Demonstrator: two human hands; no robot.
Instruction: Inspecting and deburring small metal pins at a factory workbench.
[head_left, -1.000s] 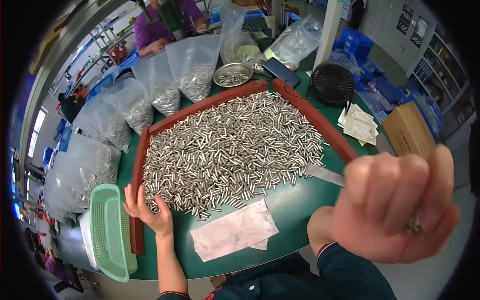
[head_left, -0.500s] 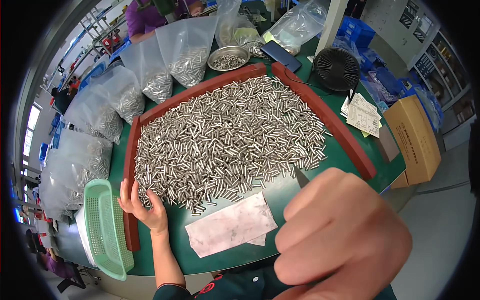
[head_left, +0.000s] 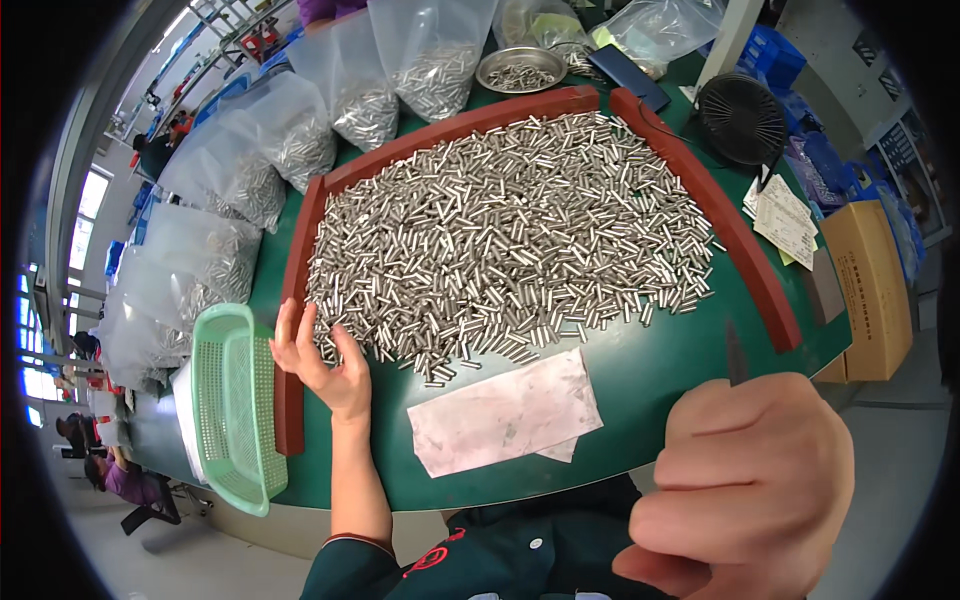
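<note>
My left hand (head_left: 322,362) spread wide, fingertips in the near left corner of the heap of short shiny steel pins (head_left: 505,240), heap filling the red-framed green table (head_left: 640,365), my right hand (head_left: 745,485) fisted around a thin grey blade (head_left: 735,352), off the near right edge.

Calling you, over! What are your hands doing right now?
Left hand open, touching small silver metal pins. Right hand fisted around thin dark blade, raised near camera. White paper sheet between.
</note>
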